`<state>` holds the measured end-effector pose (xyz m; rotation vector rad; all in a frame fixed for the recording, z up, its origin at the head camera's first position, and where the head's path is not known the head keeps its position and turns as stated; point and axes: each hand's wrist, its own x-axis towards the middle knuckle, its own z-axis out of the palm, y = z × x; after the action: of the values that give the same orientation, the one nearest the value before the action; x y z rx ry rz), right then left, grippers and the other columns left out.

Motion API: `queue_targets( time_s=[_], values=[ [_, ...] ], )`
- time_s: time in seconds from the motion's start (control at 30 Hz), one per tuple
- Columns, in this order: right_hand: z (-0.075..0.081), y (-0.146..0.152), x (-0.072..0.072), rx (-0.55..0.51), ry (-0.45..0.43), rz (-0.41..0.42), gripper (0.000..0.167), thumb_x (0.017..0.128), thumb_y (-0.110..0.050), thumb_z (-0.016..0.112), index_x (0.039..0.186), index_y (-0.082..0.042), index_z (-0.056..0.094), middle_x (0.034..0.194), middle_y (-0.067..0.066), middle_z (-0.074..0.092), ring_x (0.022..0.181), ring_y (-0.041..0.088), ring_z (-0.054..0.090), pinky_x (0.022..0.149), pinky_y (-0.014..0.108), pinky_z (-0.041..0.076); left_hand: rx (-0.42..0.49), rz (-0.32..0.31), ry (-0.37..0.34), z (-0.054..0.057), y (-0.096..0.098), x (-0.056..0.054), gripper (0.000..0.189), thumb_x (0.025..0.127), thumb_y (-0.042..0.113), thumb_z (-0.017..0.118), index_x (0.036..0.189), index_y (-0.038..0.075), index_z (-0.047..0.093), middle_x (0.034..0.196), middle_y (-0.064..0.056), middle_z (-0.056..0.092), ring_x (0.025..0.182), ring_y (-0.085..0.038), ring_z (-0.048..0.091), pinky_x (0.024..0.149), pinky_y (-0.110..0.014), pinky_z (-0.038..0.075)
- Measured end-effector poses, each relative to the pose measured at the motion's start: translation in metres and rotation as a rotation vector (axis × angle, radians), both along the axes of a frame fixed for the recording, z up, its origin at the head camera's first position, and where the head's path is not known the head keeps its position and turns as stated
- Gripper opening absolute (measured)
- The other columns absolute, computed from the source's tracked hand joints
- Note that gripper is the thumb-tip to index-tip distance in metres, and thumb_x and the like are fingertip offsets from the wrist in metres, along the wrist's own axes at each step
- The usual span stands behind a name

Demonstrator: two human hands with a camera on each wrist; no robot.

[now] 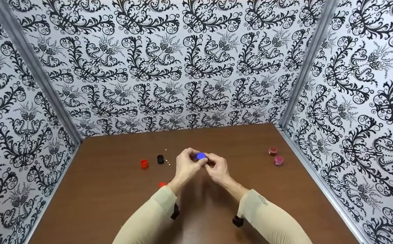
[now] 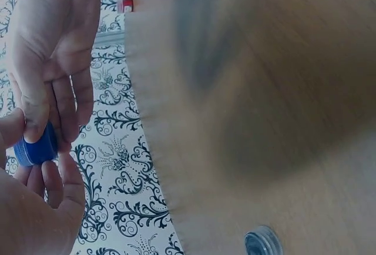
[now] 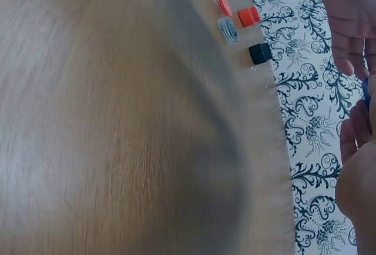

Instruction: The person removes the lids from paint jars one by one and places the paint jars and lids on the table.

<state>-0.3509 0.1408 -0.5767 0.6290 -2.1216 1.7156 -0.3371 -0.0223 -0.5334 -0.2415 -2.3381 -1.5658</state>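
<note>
A small blue jar (image 1: pixel 201 156) is held up above the table by both hands. My left hand (image 1: pixel 188 165) grips it from the left, with the thumb on its side. From the right, my right hand (image 1: pixel 218 167) pinches it with thumb and fingers. In the left wrist view, the ridged blue side (image 2: pixel 38 148) shows between the fingers of both hands. Only a sliver of the blue jar appears at the edge of the right wrist view, the rest being covered by fingers.
Left of the hands stand an orange-red jar (image 1: pixel 144 164) and a black jar (image 1: pixel 160 159), with white specks (image 1: pixel 167 162) beside it. A red-orange round piece (image 3: pixel 223 4) and a clear jar (image 3: pixel 228 30) lie nearby. Red (image 1: pixel 273 151) and pink (image 1: pixel 278 160) jars stand far right. Patterned walls enclose the table.
</note>
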Motion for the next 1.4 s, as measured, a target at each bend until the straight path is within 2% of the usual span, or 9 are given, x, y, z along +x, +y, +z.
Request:
queue_targets(
  time_s=[0.1,0.2,0.43,0.57,0.67,0.77,1.03,1.23,1.4],
  values=[
    [0.0,0.003,0.001,0.024,0.01,0.006,0.035,0.091,0.013,0.079,0.126,0.007,0.081,0.112,0.024,0.084,0.095,-0.003,0.072,0.085,0.014,0.061,-0.026,0.001,0.01,-0.003,-0.001,-0.001,0.031,0.083,0.021,0.099,0.104,0.007,0.081,0.098,-0.011,0.084,0.09,-0.023,0.08,0.082,-0.028,0.065],
    [0.002,0.007,0.001,0.061,-0.001,0.024,0.036,0.092,0.012,0.078,0.128,0.008,0.08,0.114,0.025,0.084,0.093,-0.005,0.07,0.083,0.013,0.059,-0.059,-0.034,0.023,-0.003,-0.005,-0.001,0.04,0.083,0.027,0.101,0.11,0.005,0.082,0.103,-0.013,0.085,0.093,-0.025,0.081,0.086,-0.034,0.067],
    [0.017,0.018,0.0,0.097,-0.098,0.153,0.036,0.101,0.003,0.077,0.136,0.012,0.074,0.121,0.033,0.081,0.097,0.0,0.074,0.088,0.017,0.06,-0.077,-0.235,0.032,0.009,-0.02,-0.004,0.049,0.094,0.024,0.092,0.133,-0.002,0.077,0.119,-0.019,0.083,0.1,-0.029,0.082,0.09,-0.038,0.069],
    [0.023,0.02,-0.001,0.092,-0.1,0.215,0.035,0.103,-0.002,0.078,0.135,0.012,0.074,0.12,0.035,0.08,0.098,0.002,0.075,0.088,0.017,0.061,-0.092,-0.327,0.066,0.014,-0.026,-0.005,0.041,0.099,0.015,0.085,0.135,-0.001,0.077,0.119,-0.019,0.08,0.101,-0.028,0.081,0.091,-0.033,0.068],
    [0.027,0.021,-0.001,0.084,-0.109,0.24,0.035,0.104,-0.003,0.078,0.135,0.012,0.074,0.122,0.035,0.08,0.101,0.003,0.077,0.09,0.018,0.062,-0.091,-0.36,0.071,0.017,-0.027,-0.005,0.036,0.098,0.01,0.083,0.133,0.0,0.079,0.114,-0.018,0.077,0.098,-0.026,0.078,0.089,-0.029,0.066],
    [0.029,0.022,0.0,0.083,-0.122,0.244,0.036,0.103,-0.005,0.079,0.135,0.011,0.075,0.124,0.034,0.08,0.103,0.005,0.078,0.091,0.018,0.062,-0.087,-0.365,0.065,0.017,-0.027,-0.004,0.033,0.098,0.006,0.083,0.13,0.001,0.081,0.112,-0.016,0.075,0.096,-0.023,0.077,0.087,-0.027,0.065],
    [0.025,0.022,-0.001,0.101,-0.094,0.24,0.035,0.103,-0.003,0.079,0.135,0.009,0.076,0.123,0.032,0.081,0.104,0.011,0.078,0.092,0.026,0.064,-0.056,-0.31,0.058,0.016,-0.023,0.001,0.025,0.095,0.007,0.086,0.119,0.003,0.084,0.109,-0.017,0.075,0.095,-0.022,0.077,0.085,-0.026,0.066],
    [0.021,0.02,-0.003,0.084,-0.055,0.221,0.034,0.102,-0.004,0.081,0.133,0.009,0.077,0.121,0.032,0.081,0.104,0.013,0.079,0.091,0.019,0.063,-0.027,-0.265,0.039,0.016,-0.019,0.002,0.025,0.093,0.01,0.089,0.116,0.0,0.082,0.108,-0.019,0.079,0.086,-0.022,0.079,0.077,-0.021,0.064],
    [0.019,0.018,-0.002,0.074,-0.053,0.197,0.034,0.102,-0.005,0.081,0.133,0.009,0.077,0.12,0.032,0.082,0.103,0.006,0.078,0.09,0.016,0.062,0.016,-0.227,0.008,0.014,-0.017,0.002,0.027,0.092,0.01,0.091,0.113,0.0,0.08,0.105,-0.02,0.082,0.086,-0.02,0.079,0.077,-0.02,0.064]
  ],
)
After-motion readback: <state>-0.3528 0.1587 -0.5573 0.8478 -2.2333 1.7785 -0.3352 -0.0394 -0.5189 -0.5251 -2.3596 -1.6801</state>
